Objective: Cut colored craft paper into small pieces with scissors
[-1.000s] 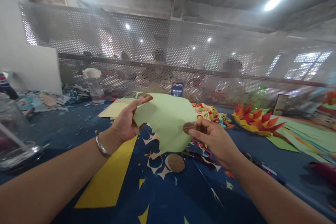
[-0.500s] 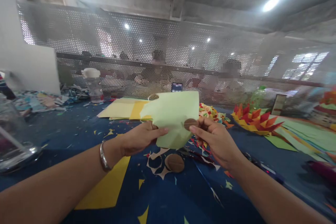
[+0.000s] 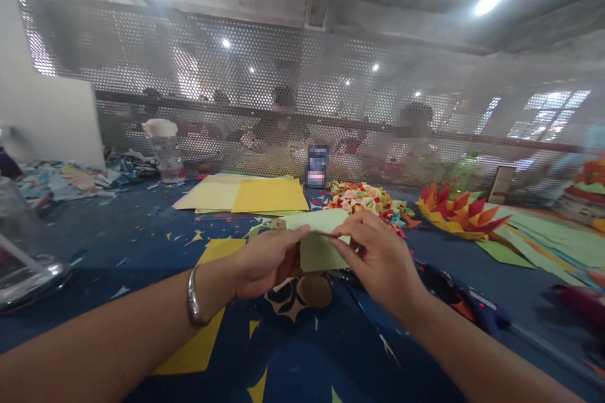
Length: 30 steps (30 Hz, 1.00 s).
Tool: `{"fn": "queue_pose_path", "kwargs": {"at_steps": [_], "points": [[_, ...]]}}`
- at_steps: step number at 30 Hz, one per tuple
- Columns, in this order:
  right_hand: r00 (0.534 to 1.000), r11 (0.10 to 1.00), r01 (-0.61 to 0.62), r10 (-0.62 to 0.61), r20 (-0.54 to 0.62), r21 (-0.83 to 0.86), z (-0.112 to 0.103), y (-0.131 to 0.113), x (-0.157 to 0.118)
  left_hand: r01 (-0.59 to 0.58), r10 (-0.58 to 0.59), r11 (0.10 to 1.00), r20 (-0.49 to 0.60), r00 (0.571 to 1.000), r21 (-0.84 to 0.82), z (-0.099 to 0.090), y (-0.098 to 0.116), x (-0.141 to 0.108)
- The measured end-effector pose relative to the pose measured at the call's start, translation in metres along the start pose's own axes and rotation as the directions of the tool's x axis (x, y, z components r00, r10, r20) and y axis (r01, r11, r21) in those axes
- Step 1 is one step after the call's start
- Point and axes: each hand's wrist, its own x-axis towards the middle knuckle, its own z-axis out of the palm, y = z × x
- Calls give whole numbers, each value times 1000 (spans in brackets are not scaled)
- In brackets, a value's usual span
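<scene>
Between my two hands is a light green sheet (image 3: 326, 256), bent over so that its front part hangs down. My left hand (image 3: 267, 258), with a silver bangle at its wrist, pinches the sheet's left side between thumb and fingers. At the upper right, thumb and fingers of my right hand (image 3: 382, 258) close on the same sheet along the bend. A thin dark edge shows there; I cannot make out whether it is a brown disc. Below the sheet, a brown disc (image 3: 316, 291) lies beside a cut-out scrap (image 3: 290, 308) with round holes.
A yellow sheet (image 3: 189, 352) lies under my left forearm; stacked sheets (image 3: 269, 195) are behind. A heap of colourful pieces (image 3: 362, 198), a phone (image 3: 317, 167) and a red-orange paper flower (image 3: 458, 211) stand farther back. A dark blue tool (image 3: 482, 308) with a red light lies right.
The green sheet was upright and flat, with a brown disc held against it by my right thumb. Now it is lower and bent over, and that disc's face no longer shows.
</scene>
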Motion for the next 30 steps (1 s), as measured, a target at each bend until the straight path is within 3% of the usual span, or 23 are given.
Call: {"fn": "queue_pose_path", "kwargs": {"at_steps": [2, 5, 11, 18, 30], "points": [[990, 987, 117, -107, 86, -111, 1, -5, -3, 8, -9, 999, -10, 1000, -39, 1, 0, -1], [972, 980, 155, -128, 197, -126, 2, -8, -6, -21, 21, 998, 2, 1000, -60, 3, 3, -3], [982, 988, 114, -97, 160, -100, 5, -7, -6, -98, 98, 995, -41, 994, 4, 8, 2, -6], [957, 985, 170, -159, 244, -25, 4, -11, -6, 0, -1, 999, -39, 999, -32, 3, 1, -3], [948, 986, 167, -156, 276, -15, 7, -12, -5, 47, -49, 999, -70, 996, -20, 8, 3, -5]]}}
